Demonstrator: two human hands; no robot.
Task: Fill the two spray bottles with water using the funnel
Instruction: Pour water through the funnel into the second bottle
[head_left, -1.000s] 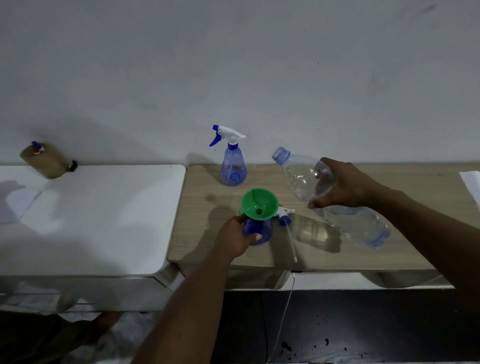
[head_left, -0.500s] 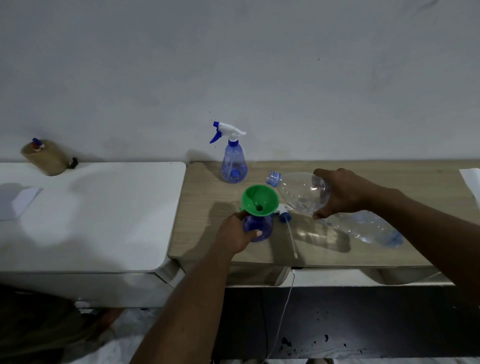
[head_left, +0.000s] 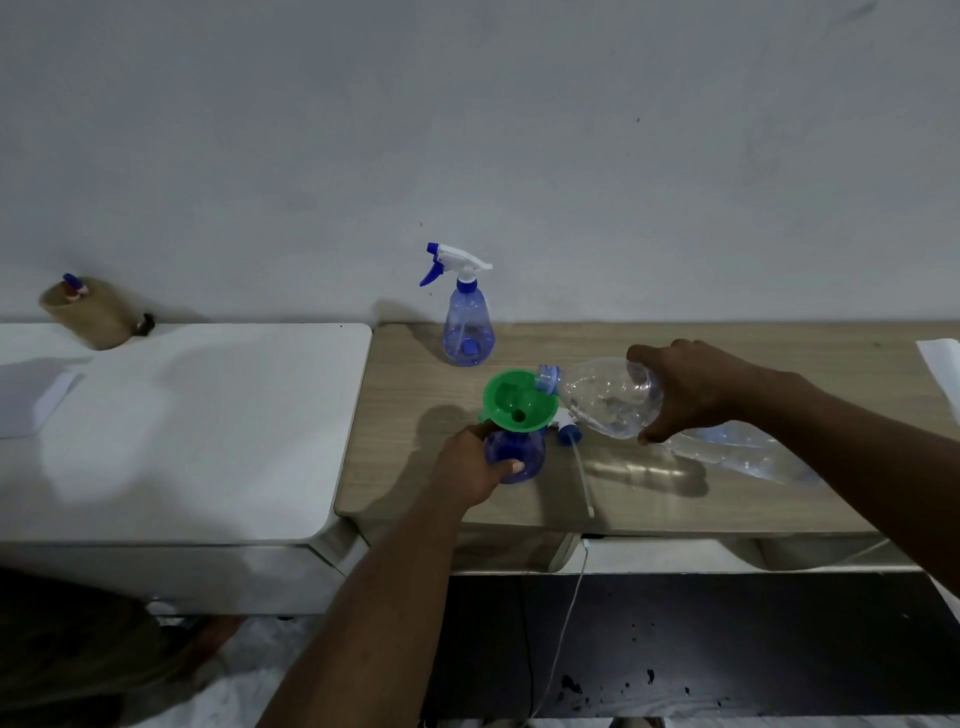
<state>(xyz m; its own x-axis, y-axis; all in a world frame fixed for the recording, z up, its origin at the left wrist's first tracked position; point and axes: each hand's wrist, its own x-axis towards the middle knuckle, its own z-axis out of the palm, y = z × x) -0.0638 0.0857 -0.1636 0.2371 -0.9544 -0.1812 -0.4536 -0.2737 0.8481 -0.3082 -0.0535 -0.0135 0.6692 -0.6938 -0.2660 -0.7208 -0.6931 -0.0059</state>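
A green funnel (head_left: 514, 399) sits in the neck of a blue spray bottle (head_left: 522, 454) on the wooden table (head_left: 727, 499). My left hand (head_left: 467, 462) grips that bottle's body. My right hand (head_left: 696, 387) holds a large clear water bottle (head_left: 602, 397), tipped nearly flat with its blue-ringed mouth over the funnel's rim. The bottle's removed spray head (head_left: 566, 431), with its white dip tube, lies on the table just right of it. A second blue spray bottle (head_left: 466, 327) with its white and blue trigger head stands upright near the wall.
A white table (head_left: 182, 415) adjoins on the left, with a tan tilted object (head_left: 88, 317) by the wall and a white sheet (head_left: 31, 405). Another white sheet (head_left: 943, 358) lies at the far right. A thin cable (head_left: 566, 618) hangs below the front edge.
My right hand has lowered and tipped the water bottle leftward, bringing its mouth from above the table to the funnel's rim. My left hand has kept its grip on the spray bottle.
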